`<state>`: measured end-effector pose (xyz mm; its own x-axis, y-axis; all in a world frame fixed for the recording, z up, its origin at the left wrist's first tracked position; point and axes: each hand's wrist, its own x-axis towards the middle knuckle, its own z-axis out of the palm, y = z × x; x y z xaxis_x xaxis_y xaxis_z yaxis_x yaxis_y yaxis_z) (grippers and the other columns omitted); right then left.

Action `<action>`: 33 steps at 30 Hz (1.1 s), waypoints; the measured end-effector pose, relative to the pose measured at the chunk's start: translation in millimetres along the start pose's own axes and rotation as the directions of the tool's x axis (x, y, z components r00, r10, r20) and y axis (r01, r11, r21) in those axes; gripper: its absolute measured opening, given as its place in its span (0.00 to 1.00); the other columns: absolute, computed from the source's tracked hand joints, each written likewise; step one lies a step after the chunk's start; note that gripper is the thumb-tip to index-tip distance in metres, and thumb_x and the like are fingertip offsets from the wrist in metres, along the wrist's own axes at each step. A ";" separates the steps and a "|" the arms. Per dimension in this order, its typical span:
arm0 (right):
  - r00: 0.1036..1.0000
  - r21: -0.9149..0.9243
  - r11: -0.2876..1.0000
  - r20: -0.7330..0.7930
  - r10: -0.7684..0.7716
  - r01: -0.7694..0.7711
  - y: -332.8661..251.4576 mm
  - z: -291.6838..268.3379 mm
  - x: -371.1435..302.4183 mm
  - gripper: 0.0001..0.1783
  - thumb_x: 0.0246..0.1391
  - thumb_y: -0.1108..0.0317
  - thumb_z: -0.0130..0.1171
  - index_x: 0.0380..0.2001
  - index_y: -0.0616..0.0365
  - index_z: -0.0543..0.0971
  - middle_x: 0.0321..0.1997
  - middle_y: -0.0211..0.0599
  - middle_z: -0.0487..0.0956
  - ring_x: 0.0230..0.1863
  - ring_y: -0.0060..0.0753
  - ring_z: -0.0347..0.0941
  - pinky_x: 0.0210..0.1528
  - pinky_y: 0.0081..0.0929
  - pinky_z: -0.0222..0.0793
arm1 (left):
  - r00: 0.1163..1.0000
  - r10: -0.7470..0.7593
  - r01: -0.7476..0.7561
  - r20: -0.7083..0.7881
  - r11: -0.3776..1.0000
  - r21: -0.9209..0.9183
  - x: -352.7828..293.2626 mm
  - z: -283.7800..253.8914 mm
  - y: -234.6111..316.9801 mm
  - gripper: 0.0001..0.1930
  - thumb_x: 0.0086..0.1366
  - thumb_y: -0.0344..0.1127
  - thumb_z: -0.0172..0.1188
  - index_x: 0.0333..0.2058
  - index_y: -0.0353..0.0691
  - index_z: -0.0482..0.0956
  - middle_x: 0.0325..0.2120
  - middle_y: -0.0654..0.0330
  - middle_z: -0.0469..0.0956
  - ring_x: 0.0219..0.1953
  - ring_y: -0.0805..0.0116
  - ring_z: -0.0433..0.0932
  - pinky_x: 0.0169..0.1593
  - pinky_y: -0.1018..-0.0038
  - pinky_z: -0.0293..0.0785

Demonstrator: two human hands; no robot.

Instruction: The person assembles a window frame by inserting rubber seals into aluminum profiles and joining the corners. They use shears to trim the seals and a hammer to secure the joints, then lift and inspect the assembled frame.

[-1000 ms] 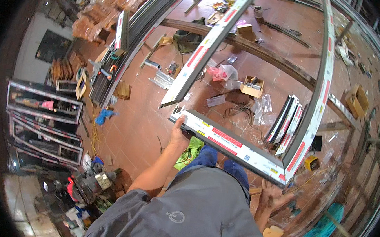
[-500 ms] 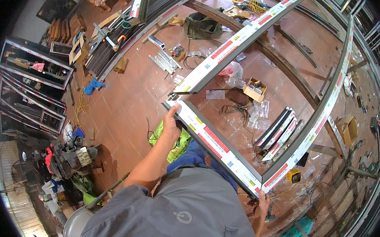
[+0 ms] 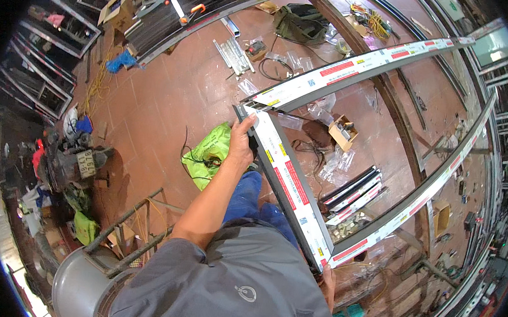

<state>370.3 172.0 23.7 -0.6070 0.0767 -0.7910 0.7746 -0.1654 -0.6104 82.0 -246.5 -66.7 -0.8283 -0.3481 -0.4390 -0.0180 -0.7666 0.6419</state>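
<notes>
A large white-and-black metal frame [image 3: 292, 187] with red, yellow and blue printed film stretches before me. Its near bar runs from my left hand down to my right hand; two long bars go off to the upper right. My left hand [image 3: 241, 143] is closed on the near bar's left end, thumb on top. Right beside it, the far long bar [image 3: 342, 72] meets this end, with a narrow dark slit at the mitred corner. At the opposite corner, my right hand [image 3: 328, 284] grips the joint with the other long bar [image 3: 415, 208]; most of its fingers are hidden underneath.
Under the frame lie a small cardboard box [image 3: 343, 133], stacked short profiles [image 3: 353, 192] and plastic bags. A green bag [image 3: 209, 155] sits by my legs. An olive bag [image 3: 300, 24], metal strips [image 3: 234, 57], a motorbike [image 3: 68, 163] and a grey round seat [image 3: 83, 282] stand around.
The view has turned, and the frame now sits at a steeper slant. At the left corner, the gap between the near bar and the far long bar looks narrower. Both hands keep their hold.
</notes>
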 end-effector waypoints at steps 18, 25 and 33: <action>0.413 -0.668 -0.392 0.719 -0.559 0.633 -345.9 254.1 200.1 0.51 0.44 0.62 0.79 0.72 0.51 0.67 0.73 0.54 0.68 0.73 0.61 0.63 0.73 0.53 0.61 | 0.989 0.074 -0.074 -0.129 0.997 0.011 12.2 10.2 21.7 0.13 0.67 0.32 0.67 0.47 0.38 0.77 0.34 0.62 0.82 0.34 0.72 0.82 0.40 0.73 0.81; 0.470 -0.495 -0.811 0.822 -0.320 0.314 -354.1 343.1 273.9 0.50 0.36 0.57 0.83 0.66 0.43 0.71 0.67 0.48 0.70 0.75 0.60 0.61 0.67 0.69 0.63 | 0.994 0.056 -0.060 -0.096 0.998 -0.031 10.2 17.1 28.1 0.14 0.67 0.32 0.68 0.47 0.38 0.77 0.33 0.63 0.82 0.32 0.73 0.82 0.38 0.74 0.81; 0.535 -0.455 -0.777 0.825 -0.182 0.436 -372.1 360.7 261.1 0.42 0.33 0.65 0.82 0.55 0.45 0.73 0.53 0.42 0.76 0.63 0.56 0.70 0.60 0.58 0.72 | 0.993 0.053 -0.057 -0.105 0.998 -0.030 9.7 13.2 26.2 0.15 0.67 0.35 0.68 0.49 0.38 0.77 0.35 0.63 0.82 0.33 0.74 0.81 0.40 0.74 0.80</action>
<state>-140.5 -101.1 59.1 -0.6127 -0.7397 -0.2783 -0.7855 0.6090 0.1106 66.1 -262.8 -45.8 -0.7650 -0.4430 -0.4675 0.0461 -0.7616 0.6464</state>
